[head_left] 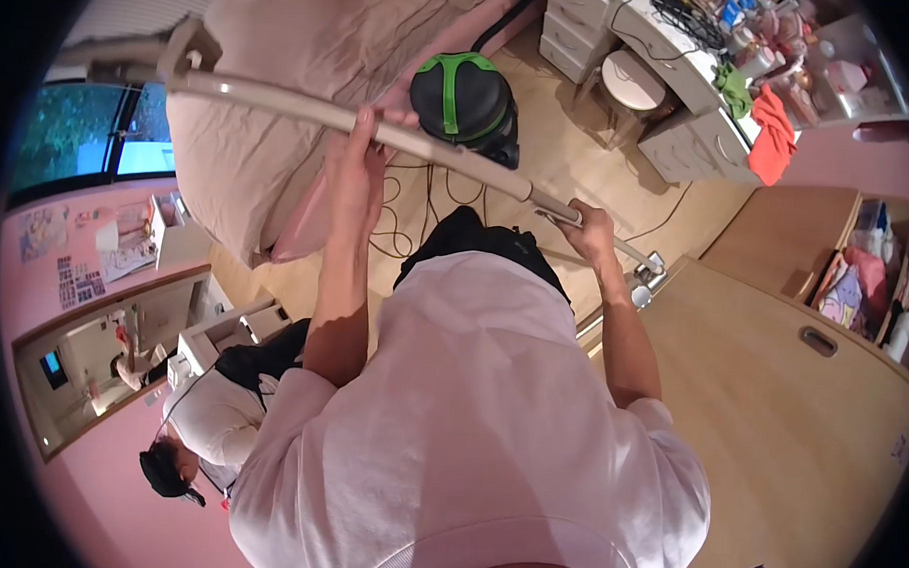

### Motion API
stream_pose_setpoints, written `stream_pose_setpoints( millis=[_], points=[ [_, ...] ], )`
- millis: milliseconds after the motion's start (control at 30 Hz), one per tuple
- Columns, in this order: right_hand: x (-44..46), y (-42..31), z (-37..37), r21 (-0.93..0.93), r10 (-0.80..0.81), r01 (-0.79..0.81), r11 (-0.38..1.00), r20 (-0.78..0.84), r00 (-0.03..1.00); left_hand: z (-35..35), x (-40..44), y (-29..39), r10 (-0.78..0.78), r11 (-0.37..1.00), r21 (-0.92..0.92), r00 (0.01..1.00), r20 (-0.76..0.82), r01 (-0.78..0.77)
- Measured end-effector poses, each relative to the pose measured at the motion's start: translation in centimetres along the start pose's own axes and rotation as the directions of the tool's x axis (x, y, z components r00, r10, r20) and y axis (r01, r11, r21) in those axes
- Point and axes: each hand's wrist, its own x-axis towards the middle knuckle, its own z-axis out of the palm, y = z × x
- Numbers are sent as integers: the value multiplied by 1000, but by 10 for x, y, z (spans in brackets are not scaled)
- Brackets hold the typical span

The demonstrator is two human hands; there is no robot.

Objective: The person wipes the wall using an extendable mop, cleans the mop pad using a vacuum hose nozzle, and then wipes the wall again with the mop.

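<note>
A long beige telescoping pole [454, 156] crosses in front of me, slanting from upper left down to the right. Its far left end carries a bracket-like crosspiece [189, 54]; a narrower metal section runs toward the right end. My left hand [357, 165] grips the thick beige part, with some fingers hidden behind it. Around the thinner section near the joint, my right hand [588, 232] is closed. Just beyond the pole, on the floor, stands a black and green canister vacuum cleaner [463, 99] with a dark hose. Exactly what the pole belongs to, I cannot tell.
A bed [273, 37] with rumpled beige covers lies at left. A cluttered white desk [673, 36] and a stool [634, 80] stand at upper right. Wooden cabinets [771, 395] line the right. Cables [401, 237] loop across the floor. Another person [215, 416] is at lower left.
</note>
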Motion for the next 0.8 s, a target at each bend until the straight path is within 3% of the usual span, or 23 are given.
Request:
stream_pose_setpoints(
  millis=[67,167,233,300,333,400,533,600,633,700,767,800],
  points=[
    [8,-9,-3,65,28,-27,997,-18,999,14,17,15,56,990,121,987,152,-75],
    [13,-22,-5,176,52,-46,983,-29,998,16,43,12,62,994,80,977,206,-80],
    [15,-29,-4,227,112,-92,970,-76,991,3,67,-23,75,994,69,988,137,-85],
    [20,-29,-6,223,102,-72,972,-125,987,-10,82,-53,-174,985,53,970,172,167],
    [23,-28,-8,251,103,-62,966,-154,983,-17,88,-76,-168,986,46,970,174,162],
    [32,-23,-15,312,103,-39,949,-192,976,-33,100,-132,-259,870,454,962,87,193],
    [56,-33,-44,364,146,-76,928,-168,975,-69,143,-244,-236,874,460,964,125,155],
    [75,-34,-56,467,168,-65,882,-184,968,-76,177,-278,-89,771,633,996,7,64],
    [85,-40,-63,457,171,-73,887,-176,970,-82,197,-296,-98,776,626,995,-1,77],
    [116,-53,-82,472,196,-61,879,-242,950,-91,246,-329,80,452,872,965,-250,188],
    [155,-52,-98,454,210,-81,887,-242,947,-97,284,-348,60,466,852,953,-298,238],
    [175,-52,-108,417,241,-135,899,-214,947,-93,296,-355,60,378,874,934,-353,306]
  ],
)
